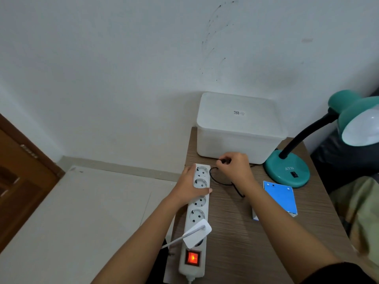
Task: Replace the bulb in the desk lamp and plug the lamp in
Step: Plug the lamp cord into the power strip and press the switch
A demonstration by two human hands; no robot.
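Lamp (287, 171) upright (shade (356, 119) faces viewer).

lamp (287, 171) right of box (240, 130), strip (198, 212) left (table edge)

Single head-worn view, wide-angle, looking forward and down, close over table (235, 232)

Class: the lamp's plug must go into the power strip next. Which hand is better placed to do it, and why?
The right hand. It is closed on the black lamp cord at its plug end, right beside the free sockets. The left hand lies flat on the power strip, well placed to steady it.
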